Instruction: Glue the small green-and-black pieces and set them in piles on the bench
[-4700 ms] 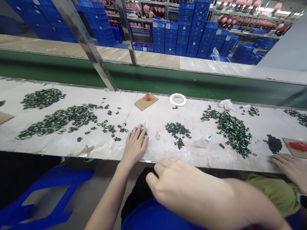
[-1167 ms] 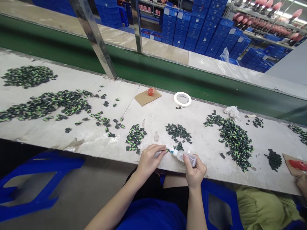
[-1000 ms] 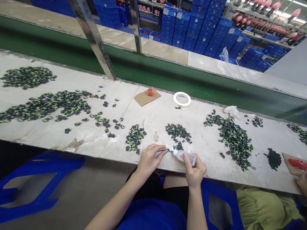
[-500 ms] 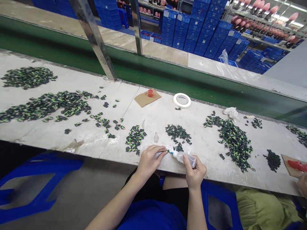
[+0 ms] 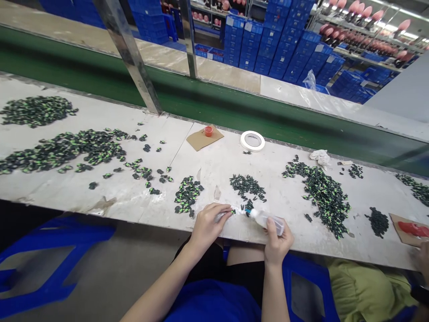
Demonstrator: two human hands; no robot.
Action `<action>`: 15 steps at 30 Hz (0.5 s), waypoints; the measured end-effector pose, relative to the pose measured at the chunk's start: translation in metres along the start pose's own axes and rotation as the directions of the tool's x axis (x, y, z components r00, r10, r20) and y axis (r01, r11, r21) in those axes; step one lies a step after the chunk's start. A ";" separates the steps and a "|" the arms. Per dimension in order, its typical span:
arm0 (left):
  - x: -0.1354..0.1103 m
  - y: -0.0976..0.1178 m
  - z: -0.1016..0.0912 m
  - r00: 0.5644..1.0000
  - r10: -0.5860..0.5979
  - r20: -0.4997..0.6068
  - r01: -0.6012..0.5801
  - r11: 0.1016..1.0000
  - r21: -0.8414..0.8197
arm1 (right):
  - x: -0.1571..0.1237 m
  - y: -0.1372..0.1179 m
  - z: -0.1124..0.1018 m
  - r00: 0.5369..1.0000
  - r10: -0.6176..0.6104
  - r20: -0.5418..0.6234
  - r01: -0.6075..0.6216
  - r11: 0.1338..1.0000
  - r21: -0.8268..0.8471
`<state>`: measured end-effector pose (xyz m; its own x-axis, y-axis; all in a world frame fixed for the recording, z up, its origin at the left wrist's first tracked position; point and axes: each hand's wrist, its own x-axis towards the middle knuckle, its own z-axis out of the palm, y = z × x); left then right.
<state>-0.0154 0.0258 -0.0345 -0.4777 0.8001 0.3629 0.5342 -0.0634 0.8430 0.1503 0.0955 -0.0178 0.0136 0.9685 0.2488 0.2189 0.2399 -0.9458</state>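
Note:
Between thumb and fingertips, my left hand [image 5: 210, 224] pinches a small black-and-green part [image 5: 233, 211] just over the table's front edge. My right hand [image 5: 277, 239] is closed round a clear squeeze bottle [image 5: 270, 221] with a white neck and a blue tip. The bottle lies tilted, its tip pointing left, a short gap from the small part. Beyond the tip is a heap of small dark pieces [image 5: 247, 185]. Left of it lies a small group of black-and-green parts [image 5: 188, 195].
A red cup [image 5: 208, 131] stands on cardboard [image 5: 198, 140] beside a white tape roll [image 5: 252, 141]. Large heaps of parts lie left [image 5: 70, 150] and right [image 5: 325, 199]. A metal post [image 5: 136, 67] rises at the back edge. Another person's hand [image 5: 424, 258] shows far right.
My right hand has drawn the bottle to the right, so its tip has come away from the small part. My left hand stays almost still, with its pinch unchanged.

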 end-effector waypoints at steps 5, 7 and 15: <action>0.002 0.001 -0.005 0.995 -0.062 0.084 0.063 0.998 -0.014 | 0.017 0.006 -0.010 0.985 0.091 -0.149 -0.070 0.988 0.141; 0.006 0.005 -0.006 0.991 -0.072 0.110 0.069 0.997 0.033 | 0.026 0.007 -0.011 0.978 0.108 -0.181 -0.082 0.986 0.143; 0.028 0.039 0.016 0.972 -0.170 0.162 0.095 0.915 0.392 | 0.039 0.020 -0.006 0.984 0.139 -0.110 -0.130 0.988 0.083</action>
<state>0.0032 0.0553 0.0020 -0.4423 0.8851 0.1448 0.7168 0.2518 0.6503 0.1613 0.1378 -0.0253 0.1511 0.9791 0.1363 0.1332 0.1164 -0.9842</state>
